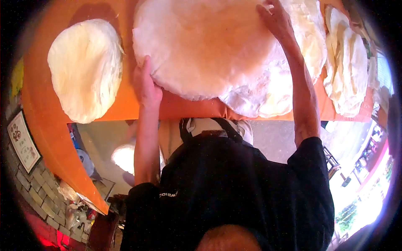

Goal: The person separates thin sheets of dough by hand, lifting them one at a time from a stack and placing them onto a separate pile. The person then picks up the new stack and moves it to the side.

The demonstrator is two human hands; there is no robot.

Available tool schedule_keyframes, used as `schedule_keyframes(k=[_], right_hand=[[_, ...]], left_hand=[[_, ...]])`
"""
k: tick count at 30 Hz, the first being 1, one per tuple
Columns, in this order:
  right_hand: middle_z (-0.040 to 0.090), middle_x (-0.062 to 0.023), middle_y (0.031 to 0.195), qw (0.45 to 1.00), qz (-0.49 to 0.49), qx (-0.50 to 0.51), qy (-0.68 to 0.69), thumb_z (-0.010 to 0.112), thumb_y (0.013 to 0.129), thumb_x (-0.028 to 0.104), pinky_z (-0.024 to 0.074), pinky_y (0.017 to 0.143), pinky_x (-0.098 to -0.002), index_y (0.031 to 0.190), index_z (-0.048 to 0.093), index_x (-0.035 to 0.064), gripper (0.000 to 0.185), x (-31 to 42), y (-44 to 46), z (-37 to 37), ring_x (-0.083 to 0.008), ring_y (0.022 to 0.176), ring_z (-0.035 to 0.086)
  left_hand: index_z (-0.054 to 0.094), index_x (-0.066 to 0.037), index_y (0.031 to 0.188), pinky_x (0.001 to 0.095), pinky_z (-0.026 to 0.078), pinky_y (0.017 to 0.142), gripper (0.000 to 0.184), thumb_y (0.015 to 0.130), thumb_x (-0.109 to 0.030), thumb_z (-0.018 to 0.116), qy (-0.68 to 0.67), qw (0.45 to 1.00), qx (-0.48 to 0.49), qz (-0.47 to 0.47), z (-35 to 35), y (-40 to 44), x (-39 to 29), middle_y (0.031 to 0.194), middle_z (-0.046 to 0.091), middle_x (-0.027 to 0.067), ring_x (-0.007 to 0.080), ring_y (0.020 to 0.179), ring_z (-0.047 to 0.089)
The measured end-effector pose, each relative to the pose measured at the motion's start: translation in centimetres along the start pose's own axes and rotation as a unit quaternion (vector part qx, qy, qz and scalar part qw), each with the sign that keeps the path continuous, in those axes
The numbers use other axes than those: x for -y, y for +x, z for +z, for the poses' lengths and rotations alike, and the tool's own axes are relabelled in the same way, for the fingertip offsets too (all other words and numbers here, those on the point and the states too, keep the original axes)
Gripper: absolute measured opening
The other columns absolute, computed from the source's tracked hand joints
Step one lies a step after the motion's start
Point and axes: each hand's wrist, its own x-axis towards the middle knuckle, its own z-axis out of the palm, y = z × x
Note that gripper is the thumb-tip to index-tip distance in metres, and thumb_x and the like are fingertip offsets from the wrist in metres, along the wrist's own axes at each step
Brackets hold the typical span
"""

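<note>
A large, round, fluffy white sheet (pixel 201 46) lies on an orange-covered table (pixel 130 100). At its lower left edge is my left hand (pixel 147 85), seen side-on with fingers stretched forward and touching the rim. My right hand (pixel 276 19) reaches over the upper right part of the sheet, its fingers bent and apart, with the fingertips near the top of the view. Another layer of thin white material (pixel 268 94) shows beneath the sheet's right side and hangs close to the table's front edge.
An oval white pad (pixel 86 71) lies on the left of the table. Folded white pieces (pixel 345 62) lie at the right. A framed sign (pixel 24 141) stands by a brick surface (pixel 46 201) at the far left. The table's front edge runs before my body.
</note>
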Motion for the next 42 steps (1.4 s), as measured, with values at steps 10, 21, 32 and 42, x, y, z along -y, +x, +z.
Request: schedule_keyframes(k=[10, 21, 32, 42], right_hand=[[0.065, -0.0093, 0.104, 0.97, 0.079, 0.163, 0.164, 0.06, 0.088, 0.042, 0.0448, 0.088, -0.0311, 0.117, 0.058, -0.0014, 0.052, -2.3, -1.4, 1.0, -0.019, 0.096, 0.059], [0.061, -0.0096, 0.116, 0.933, 0.071, 0.228, 0.268, 0.062, 0.085, 0.04, 0.0452, 0.09, -0.0346, 0.116, 0.06, -0.0012, 0.051, 1.1, -3.2, -0.5, -0.02, 0.107, 0.057], [0.063, -0.0104, 0.111, 0.921, 0.158, 0.236, 0.267, 0.066, 0.083, 0.025, 0.0432, 0.096, -0.0334, 0.124, 0.054, -0.0017, 0.05, 0.1, -0.9, -0.3, -0.0217, 0.105, 0.058], [0.053, -0.0115, 0.131, 0.925, 0.075, 0.164, 0.334, 0.058, 0.087, 0.022, 0.0391, 0.1, -0.0315, 0.134, 0.047, -0.0002, 0.053, 19.7, -1.2, -1.6, -0.0205, 0.12, 0.05]], left_hand=[[0.046, 0.002, 0.129, 0.0379, 0.049, 0.09, 0.052, 0.085, -0.017, 0.066, 0.009, 1.0, -0.001, 0.01, 0.5, -0.5, -1.3, 0.122, 0.056, 0.0129, 0.0243, 0.109, 0.056], [0.047, 0.0, 0.129, 0.0395, 0.043, 0.098, 0.055, 0.081, -0.014, 0.07, -0.051, 0.997, 0.042, -0.03, -1.9, -1.0, -0.9, 0.122, 0.057, 0.0114, 0.0266, 0.114, 0.053], [0.058, 0.003, 0.112, 0.0357, 0.052, 0.08, 0.044, 0.073, -0.01, 0.073, -0.038, 0.998, 0.033, -0.024, -0.5, -1.6, -2.4, 0.103, 0.064, 0.0118, 0.0221, 0.091, 0.063], [0.061, 0.001, 0.105, 0.0333, 0.054, 0.072, 0.037, 0.071, -0.007, 0.076, -0.008, 0.993, 0.008, 0.115, -4.7, -1.9, -20.0, 0.095, 0.067, 0.0109, 0.0189, 0.081, 0.065]])
